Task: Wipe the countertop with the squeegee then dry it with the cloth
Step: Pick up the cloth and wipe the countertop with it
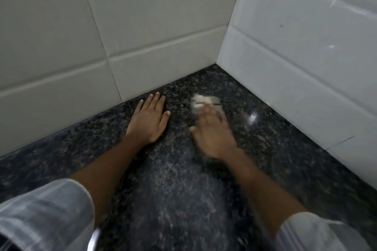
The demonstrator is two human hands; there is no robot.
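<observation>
I'm looking into what reads as a home kitchen or bathroom corner, I can't tell which: a dark speckled granite countertop [173, 189] meets two walls of large glossy white tiles [142, 26] at a right angle.

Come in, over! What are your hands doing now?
Left hand flat on countertop, empty. Right hand pressing cloth, blurred. No squeegee seen. Nothing in the way.

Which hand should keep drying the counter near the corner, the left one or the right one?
Probably the right hand. It already presses the pale cloth on the countertop and is nearer the tiled corner. The left hand lies flat and empty, seemingly bracing.
</observation>
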